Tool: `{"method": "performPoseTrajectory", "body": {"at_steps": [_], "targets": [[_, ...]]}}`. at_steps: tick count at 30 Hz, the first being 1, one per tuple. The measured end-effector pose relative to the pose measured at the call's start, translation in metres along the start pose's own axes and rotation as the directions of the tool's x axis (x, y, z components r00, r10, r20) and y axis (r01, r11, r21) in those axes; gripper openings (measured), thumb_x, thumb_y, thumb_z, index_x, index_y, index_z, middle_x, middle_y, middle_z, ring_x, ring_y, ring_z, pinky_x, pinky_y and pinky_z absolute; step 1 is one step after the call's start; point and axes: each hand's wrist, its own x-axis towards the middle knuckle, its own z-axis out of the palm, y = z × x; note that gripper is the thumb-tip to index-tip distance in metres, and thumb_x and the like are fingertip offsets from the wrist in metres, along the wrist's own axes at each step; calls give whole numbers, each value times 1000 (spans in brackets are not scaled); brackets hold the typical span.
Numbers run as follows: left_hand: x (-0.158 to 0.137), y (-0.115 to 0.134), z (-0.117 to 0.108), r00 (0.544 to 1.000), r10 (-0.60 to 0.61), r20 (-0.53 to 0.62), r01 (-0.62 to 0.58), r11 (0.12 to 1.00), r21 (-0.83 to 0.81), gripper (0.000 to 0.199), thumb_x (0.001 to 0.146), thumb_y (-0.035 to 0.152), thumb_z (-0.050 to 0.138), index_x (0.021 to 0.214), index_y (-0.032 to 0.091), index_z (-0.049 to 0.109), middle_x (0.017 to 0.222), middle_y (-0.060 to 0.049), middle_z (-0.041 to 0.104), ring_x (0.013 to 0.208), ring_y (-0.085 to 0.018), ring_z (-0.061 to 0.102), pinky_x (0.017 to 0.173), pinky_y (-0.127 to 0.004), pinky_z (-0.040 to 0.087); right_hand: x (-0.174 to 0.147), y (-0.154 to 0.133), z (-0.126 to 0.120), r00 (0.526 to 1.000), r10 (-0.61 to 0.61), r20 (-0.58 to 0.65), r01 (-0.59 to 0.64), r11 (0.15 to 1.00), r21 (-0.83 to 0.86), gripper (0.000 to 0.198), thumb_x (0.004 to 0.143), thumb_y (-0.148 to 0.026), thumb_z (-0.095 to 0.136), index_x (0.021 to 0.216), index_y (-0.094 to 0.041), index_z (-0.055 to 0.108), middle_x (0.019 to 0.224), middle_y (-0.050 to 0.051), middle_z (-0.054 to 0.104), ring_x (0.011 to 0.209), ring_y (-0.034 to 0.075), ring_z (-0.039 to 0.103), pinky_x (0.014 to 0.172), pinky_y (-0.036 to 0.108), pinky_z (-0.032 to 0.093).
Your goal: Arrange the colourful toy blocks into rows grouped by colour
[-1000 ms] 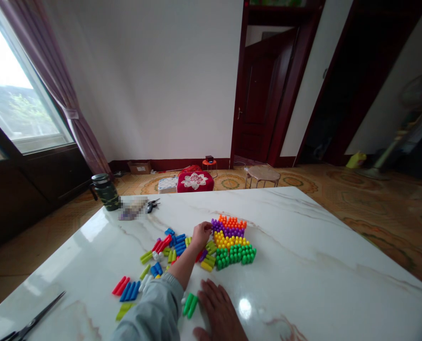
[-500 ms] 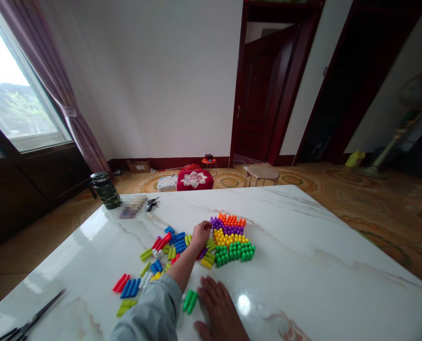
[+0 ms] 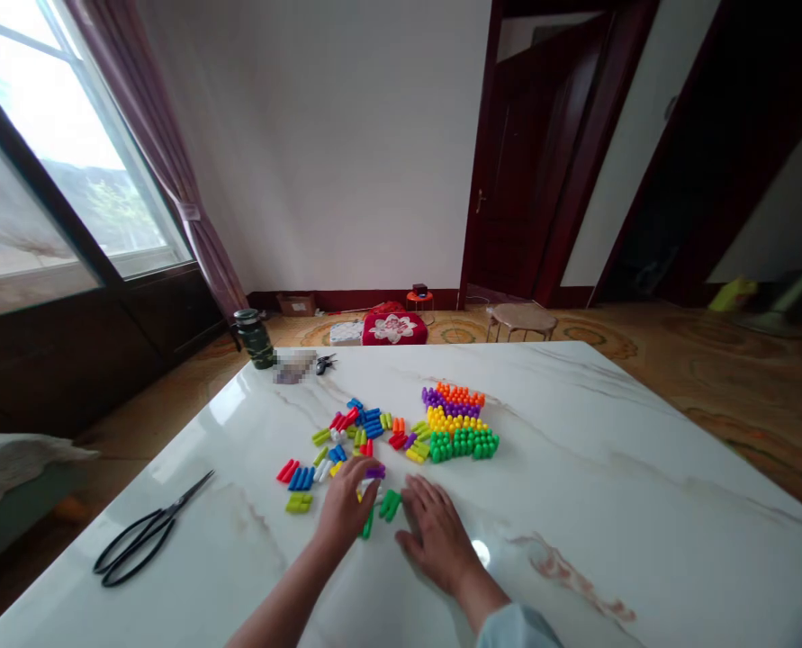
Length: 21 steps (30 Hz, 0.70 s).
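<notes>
Left hand [image 3: 346, 506] curled at glossy purple plastic peg [image 3: 375, 472]; right hand [image 3: 436, 533] flat, holding nothing.
Peg at left fingertips; pinched or just beside, can't tell; likely light, stiff, slightly slick, not fragile; best hold probably thumb and index across its sides; left thumb and fingers arched; right palm down on white marble-look table [image 3: 609, 486], thumb apart; rounded green plastic pegs [image 3: 391, 505] between hands.

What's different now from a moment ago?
The left hand has drawn back from the standing purple pieces toward the person; a loose purple piece now shows at its fingertips, though whether gripped is unclear. The right hand stays resting beside green pieces.
</notes>
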Motion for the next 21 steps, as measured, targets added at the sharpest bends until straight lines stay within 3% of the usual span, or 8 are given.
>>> {"method": "performPoseTrajectory", "body": {"at_steps": [4, 7, 10, 16, 21], "targets": [[-68, -2, 4, 1000, 12, -23, -6, 973, 230, 44, 85, 34, 57, 129, 31, 57, 141, -7, 53, 135, -27, 44, 114, -48, 33, 1, -3, -2, 1000, -5, -10, 5, 998, -58, 57, 86, -36, 56, 141, -21, 48, 154, 9, 39, 143, 25, 31, 118, 45, 26], [-92, 0, 12, 998, -62, 31, 49, 944, 326, 70, 80, 41, 63, 145, 28, 41, 156, -9, 35, 145, -30, 26, 118, -55, 19, 2, -1, -2, 999, -20, -26, 18, 997, -73, 57, 86, -37, 57, 140, -20, 48, 152, 9, 40, 142, 24, 33, 117, 44, 27], [-87, 1, 17, 987, -142, 72, 108, 930, 351, 85, 79, 51, 63, 151, 23, 28, 161, -12, 22, 149, -31, 16, 119, -55, 15, 3, 2, 0, 998, -34, -51, 31, 997, -70, 58, 86, -37, 57, 140, -18, 48, 151, 10, 42, 141, 23, 36, 116, 43, 28], [-46, -3, 18, 964, -255, 74, 215, 912, 350, 87, 78, 55, 62, 151, 20, 30, 161, -14, 19, 149, -33, 14, 119, -53, 14, 9, 7, 2, 998, -16, -63, 14, 999, -31, 50, 86, -35, 58, 133, -18, 55, 146, 10, 49, 136, 24, 42, 114, 42, 33], [-38, -11, 23, 980, -199, -18, 193, 921, 339, 77, 81, 52, 60, 149, 24, 36, 160, -11, 24, 148, -33, 19, 119, -53, 14, 45, 3, -10, 988, 79, -136, -64, 992, 108, 29, 93, -29, 46, 108, -18, 68, 116, 11, 67, 103, 22, 65, 94, 37, 50]]}}
